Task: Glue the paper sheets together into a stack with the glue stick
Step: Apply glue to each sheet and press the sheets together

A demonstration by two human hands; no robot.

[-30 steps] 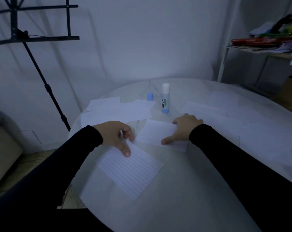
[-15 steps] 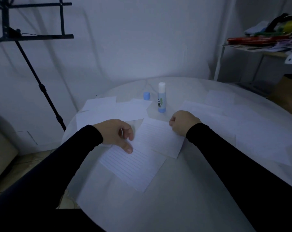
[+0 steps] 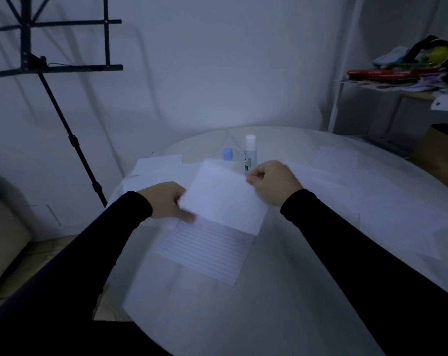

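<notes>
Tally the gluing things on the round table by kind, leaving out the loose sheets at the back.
Held sheet: 1
Lined sheet lying flat: 1
Glue stick: 1
Blue cap: 1
Total: 4

The lifted sheet (image 3: 224, 199) was smeared by motion, and it hid the left hand's (image 3: 166, 201) fingertips, the far end of the lined sheet (image 3: 207, 249) and the glue stick's (image 3: 250, 154) base. The label on the glue stick was too small to read. The music stand (image 3: 63, 68) and the shelf's (image 3: 397, 86) clutter were cut off by the picture's edges.
</notes>
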